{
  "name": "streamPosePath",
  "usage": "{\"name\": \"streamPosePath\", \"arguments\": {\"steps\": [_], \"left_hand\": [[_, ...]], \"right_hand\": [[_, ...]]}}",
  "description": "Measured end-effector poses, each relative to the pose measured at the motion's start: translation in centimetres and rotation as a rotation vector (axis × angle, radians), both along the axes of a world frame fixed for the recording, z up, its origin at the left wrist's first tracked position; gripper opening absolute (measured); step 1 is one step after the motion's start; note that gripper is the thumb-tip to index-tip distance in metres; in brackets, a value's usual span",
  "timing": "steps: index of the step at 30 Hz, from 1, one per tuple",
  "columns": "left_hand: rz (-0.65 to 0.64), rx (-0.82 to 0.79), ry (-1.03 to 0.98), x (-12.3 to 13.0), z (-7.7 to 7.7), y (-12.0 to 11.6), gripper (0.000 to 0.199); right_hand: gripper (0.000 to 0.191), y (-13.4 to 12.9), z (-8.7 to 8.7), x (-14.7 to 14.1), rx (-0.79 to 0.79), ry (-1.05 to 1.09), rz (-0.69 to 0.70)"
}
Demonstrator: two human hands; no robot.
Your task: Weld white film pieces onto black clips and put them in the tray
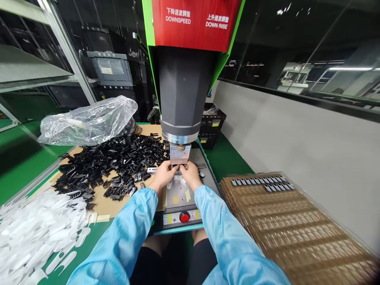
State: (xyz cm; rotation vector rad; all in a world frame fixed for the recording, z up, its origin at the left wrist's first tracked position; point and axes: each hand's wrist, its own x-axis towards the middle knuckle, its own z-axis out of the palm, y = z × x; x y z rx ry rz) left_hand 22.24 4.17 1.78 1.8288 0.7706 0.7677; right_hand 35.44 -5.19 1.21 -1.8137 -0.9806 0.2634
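Note:
My left hand (164, 174) and my right hand (191, 174) meet under the metal block (179, 152) of a press machine. Thumbs and fingertips are closed and pressed together on a small black part (179, 167), mostly hidden by the fingers and the block above. Beneath the hands lies the machine's grey base plate (172, 202), with a white fixture piece (177, 183) on it. Just left of my left hand is a slotted metal bar (152, 170). The press's dark head (184, 87) rises directly above both hands.
Left of the machine lie a heap of black plastic parts (115, 158), a clear bag (89, 120) and a pile of white pieces (38, 225). Stacked trays (267, 213) stand at right, silvery parts (258, 181) in the upper rows. A red button (184, 217) sits at the front.

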Motion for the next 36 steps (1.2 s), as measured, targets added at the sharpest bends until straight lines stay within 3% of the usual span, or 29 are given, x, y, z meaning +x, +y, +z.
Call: {"name": "streamPosePath", "arguments": {"steps": [4,7,11,17,36], "left_hand": [[-0.065,-0.284,-0.183,-3.0,-1.3,-3.4,0.055],[-0.116,-0.458,-0.267,-5.6,-2.6,-6.4,0.059],[-0.118,-0.533,-0.367,-7.3,-3.2,-8.6,0.057],[-0.140,-0.528,-0.399,-7.3,-3.2,-8.3,0.057],[-0.165,-0.510,-0.451,-7.6,-3.4,-8.2,0.049]], "right_hand": [[0.033,-3.7,-2.8,-2.4,0.209,0.261,0.017],[0.035,-6.4,-4.8,-5.1,0.278,0.421,0.083],[0.033,-7.9,-5.0,-7.4,0.323,0.465,0.158],[0.033,-7.8,-4.2,-7.3,0.320,0.452,0.226],[0.036,-8.1,-4.9,-7.5,0.354,0.421,0.249]]}}
